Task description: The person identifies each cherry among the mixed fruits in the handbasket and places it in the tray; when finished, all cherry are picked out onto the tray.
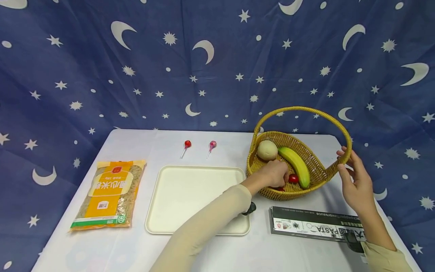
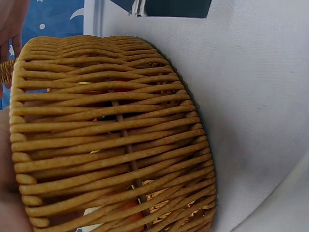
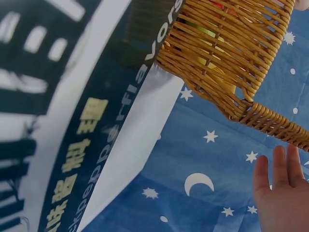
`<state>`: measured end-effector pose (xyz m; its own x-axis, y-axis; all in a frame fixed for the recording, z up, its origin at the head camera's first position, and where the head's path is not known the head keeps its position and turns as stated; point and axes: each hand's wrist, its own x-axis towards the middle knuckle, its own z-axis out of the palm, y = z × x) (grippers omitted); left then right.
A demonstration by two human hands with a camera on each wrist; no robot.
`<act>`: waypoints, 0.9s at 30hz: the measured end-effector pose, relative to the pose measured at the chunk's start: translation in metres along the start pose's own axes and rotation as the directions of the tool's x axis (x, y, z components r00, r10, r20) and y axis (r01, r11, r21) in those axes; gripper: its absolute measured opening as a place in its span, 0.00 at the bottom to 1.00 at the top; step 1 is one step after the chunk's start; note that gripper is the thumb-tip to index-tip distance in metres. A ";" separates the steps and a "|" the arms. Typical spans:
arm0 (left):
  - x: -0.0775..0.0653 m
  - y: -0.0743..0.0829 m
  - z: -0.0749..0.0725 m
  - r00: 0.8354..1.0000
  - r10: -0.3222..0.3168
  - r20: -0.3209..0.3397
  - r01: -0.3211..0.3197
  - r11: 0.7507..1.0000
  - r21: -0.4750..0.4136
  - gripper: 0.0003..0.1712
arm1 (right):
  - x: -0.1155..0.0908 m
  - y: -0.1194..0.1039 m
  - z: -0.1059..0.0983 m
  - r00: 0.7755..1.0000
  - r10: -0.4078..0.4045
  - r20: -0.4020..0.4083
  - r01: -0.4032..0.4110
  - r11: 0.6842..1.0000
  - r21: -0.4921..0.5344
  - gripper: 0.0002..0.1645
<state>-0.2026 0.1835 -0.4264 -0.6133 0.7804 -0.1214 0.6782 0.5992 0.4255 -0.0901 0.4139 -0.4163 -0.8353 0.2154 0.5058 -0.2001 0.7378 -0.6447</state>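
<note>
A wicker basket (image 1: 314, 168) with a tall hoop handle (image 1: 302, 108) stands at the right of the table. Inside lie a yellow-green banana (image 1: 297, 166), a pale round fruit (image 1: 267, 150) and a small shiny red fruit (image 1: 293, 178). My left hand (image 1: 274, 173) reaches down into the basket with bent fingers, right over another red thing (image 1: 279, 188); I cannot tell whether the fingers hold it. The basket's woven wall (image 2: 111, 130) hides most of this hand in the left wrist view. At the handle's right foot, my right hand (image 1: 357, 185) holds the handle between fingers and thumb.
A cream tray (image 1: 190, 200) lies left of the basket, under my left forearm. Two lollipops, one red (image 1: 187, 144) and one pink (image 1: 212, 144), lie behind it. A rice bag (image 1: 110, 194) is at far left. A black pasta box (image 1: 316, 223) lies in front of the basket.
</note>
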 end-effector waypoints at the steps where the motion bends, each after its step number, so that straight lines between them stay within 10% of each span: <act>1: -0.001 0.000 0.000 1.000 -0.002 0.000 0.002 1.000 -0.001 0.05 | 0.000 0.000 0.000 1.000 0.000 0.001 0.000 1.000 -0.001 0.34; 27: -0.029 -0.005 -0.017 0.985 0.016 -0.174 -0.041 0.990 -0.137 0.07 | -0.003 -0.006 0.002 1.000 0.024 -0.006 -0.024 1.000 -0.017 0.33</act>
<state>-0.1948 0.1547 -0.4097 -0.6632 0.7472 0.0430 0.6405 0.5368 0.5492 -0.0880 0.4073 -0.4150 -0.8368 0.2371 0.4934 -0.1707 0.7433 -0.6468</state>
